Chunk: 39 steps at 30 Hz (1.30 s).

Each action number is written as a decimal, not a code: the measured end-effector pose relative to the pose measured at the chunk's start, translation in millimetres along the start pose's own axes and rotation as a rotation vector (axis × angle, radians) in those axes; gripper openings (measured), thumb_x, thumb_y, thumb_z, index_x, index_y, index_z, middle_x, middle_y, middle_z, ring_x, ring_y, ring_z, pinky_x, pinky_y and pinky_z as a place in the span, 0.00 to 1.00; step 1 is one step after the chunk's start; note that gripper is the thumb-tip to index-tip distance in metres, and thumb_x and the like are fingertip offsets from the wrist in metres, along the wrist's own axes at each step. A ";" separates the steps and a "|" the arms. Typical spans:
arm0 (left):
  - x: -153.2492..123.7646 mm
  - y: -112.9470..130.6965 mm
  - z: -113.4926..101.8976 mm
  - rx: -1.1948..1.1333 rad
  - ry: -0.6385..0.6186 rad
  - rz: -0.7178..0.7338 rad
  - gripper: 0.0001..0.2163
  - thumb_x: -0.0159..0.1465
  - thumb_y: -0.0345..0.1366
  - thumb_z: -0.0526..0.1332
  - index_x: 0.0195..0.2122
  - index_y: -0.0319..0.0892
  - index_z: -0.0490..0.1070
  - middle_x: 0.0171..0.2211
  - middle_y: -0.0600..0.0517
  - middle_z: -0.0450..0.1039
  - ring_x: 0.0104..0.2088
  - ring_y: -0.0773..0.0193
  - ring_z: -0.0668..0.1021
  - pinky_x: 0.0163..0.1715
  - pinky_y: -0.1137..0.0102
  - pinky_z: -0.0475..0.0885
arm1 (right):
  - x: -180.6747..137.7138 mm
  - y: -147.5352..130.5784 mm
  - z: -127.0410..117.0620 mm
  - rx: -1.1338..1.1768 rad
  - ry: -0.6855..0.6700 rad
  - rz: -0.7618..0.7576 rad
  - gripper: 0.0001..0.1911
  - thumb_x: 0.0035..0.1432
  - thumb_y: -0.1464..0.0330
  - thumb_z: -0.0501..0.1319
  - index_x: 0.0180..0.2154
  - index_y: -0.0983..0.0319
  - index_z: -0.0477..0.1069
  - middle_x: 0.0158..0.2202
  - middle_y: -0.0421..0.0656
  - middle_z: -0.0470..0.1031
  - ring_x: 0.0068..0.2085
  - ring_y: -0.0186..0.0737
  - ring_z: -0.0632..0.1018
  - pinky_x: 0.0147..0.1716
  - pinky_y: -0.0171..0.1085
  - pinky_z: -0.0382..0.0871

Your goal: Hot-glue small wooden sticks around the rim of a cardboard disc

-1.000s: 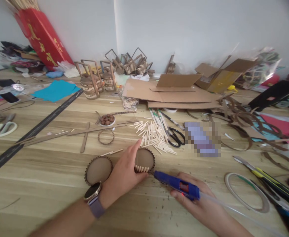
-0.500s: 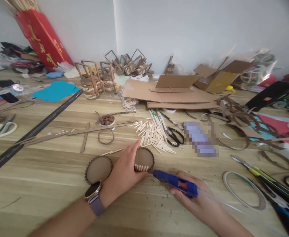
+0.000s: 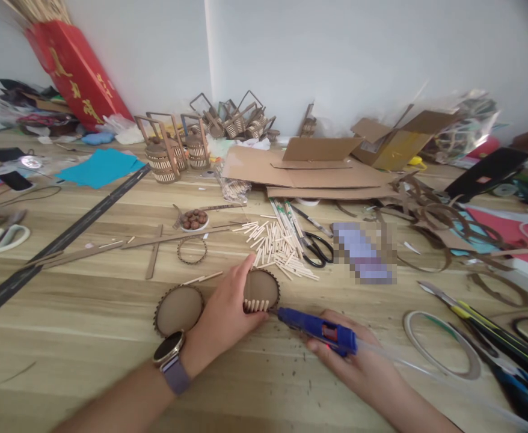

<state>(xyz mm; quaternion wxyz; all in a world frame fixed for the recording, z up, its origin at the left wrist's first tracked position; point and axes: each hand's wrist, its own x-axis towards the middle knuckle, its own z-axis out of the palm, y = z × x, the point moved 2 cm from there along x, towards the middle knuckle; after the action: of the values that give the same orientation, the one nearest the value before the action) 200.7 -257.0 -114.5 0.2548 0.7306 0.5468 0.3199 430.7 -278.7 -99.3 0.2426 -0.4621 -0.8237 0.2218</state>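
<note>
My left hand grips the side of a round cardboard disc with a dark toothed rim. Short wooden sticks stand in a row along its near edge. In my right hand is a blue hot glue gun, a clear glue stick trailing from its back. The gun's nozzle is at the disc's near right rim, close to my left thumb. Beside my left wrist a second such disc lies flat. Behind the held disc is a loose pile of cut wooden sticks.
Black-handled scissors lie right of the stick pile. A small bowl of brown beads and a toothed ring are further left. Cutters and a tape ring lie at right. Small finished baskets and cardboard sheets stand behind.
The view has shifted very slightly. Both hands, the disc and the glue gun keep nearly the same positions, the nozzle still at the rim.
</note>
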 end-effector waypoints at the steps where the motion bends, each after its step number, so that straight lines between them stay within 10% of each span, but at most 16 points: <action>1: 0.0 0.1 0.0 0.000 0.003 -0.002 0.44 0.52 0.28 0.69 0.66 0.44 0.45 0.65 0.41 0.57 0.64 0.49 0.62 0.63 0.53 0.59 | 0.0 0.2 0.0 0.002 0.011 -0.001 0.15 0.62 0.58 0.56 0.29 0.60 0.70 0.25 0.42 0.75 0.27 0.40 0.77 0.25 0.35 0.70; 12: -2.4 7.4 -2.7 -0.022 -0.045 -0.035 0.46 0.52 0.31 0.70 0.67 0.44 0.44 0.65 0.41 0.56 0.65 0.49 0.61 0.63 0.53 0.59 | 5.3 5.5 -7.3 0.060 0.131 0.270 0.17 0.57 0.53 0.55 0.32 0.58 0.74 0.31 0.46 0.80 0.34 0.49 0.80 0.33 0.41 0.74; 22: -2.9 5.3 -2.6 -0.023 -0.035 -0.040 0.48 0.51 0.29 0.72 0.67 0.48 0.43 0.65 0.43 0.57 0.65 0.51 0.62 0.63 0.56 0.60 | -5.6 32.1 -53.2 0.485 -0.343 0.750 0.35 0.45 0.36 0.58 0.26 0.63 0.72 0.18 0.39 0.69 0.19 0.30 0.70 0.19 0.29 0.61; 39: -2.8 4.5 -16.0 -0.291 -0.028 -0.162 0.50 0.51 0.44 0.72 0.68 0.46 0.40 0.59 0.40 0.67 0.59 0.47 0.70 0.59 0.51 0.63 | -4.0 19.5 -28.8 1.030 -0.374 0.667 0.19 0.38 0.57 0.72 0.24 0.65 0.74 0.23 0.40 0.75 0.19 0.26 0.63 0.16 0.27 0.52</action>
<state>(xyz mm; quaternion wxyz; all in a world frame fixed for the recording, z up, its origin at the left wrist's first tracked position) 191.1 -260.5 -101.1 0.3906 0.6438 0.5483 0.3638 462.7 -268.9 -89.0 0.2037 -0.4712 -0.4519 0.7296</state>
